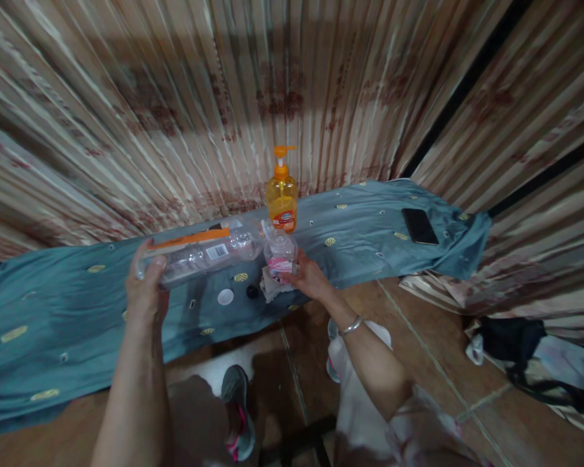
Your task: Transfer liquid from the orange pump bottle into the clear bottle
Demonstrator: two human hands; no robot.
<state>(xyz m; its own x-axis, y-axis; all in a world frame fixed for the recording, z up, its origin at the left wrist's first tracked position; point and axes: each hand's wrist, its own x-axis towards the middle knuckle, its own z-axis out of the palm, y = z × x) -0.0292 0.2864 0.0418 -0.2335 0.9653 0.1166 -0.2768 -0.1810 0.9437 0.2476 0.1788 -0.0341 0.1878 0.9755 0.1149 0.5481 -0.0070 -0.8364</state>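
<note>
My left hand [148, 275] is wrapped round the base of a large clear plastic bottle [194, 255] with an orange label band and a barcode. The bottle lies tilted on its side, its mouth at the rim of a small clear bottle [281, 251] with a pink label. My right hand [305, 275] grips the small bottle from the right. Under it is a crumpled pale cloth or tissue [272, 287]. A white round cap [226, 297] and a black cap [252, 291] lie in front. Whether liquid is flowing is too blurred to tell.
Behind the small bottle stands an orange pump bottle [282, 201] of yellow liquid. A black phone [419, 226] lies toward the right end of the teal cloth [360, 250] covering the narrow bench. A pleated curtain [292, 84] hangs behind. Dark clothing [511, 344] is at lower right.
</note>
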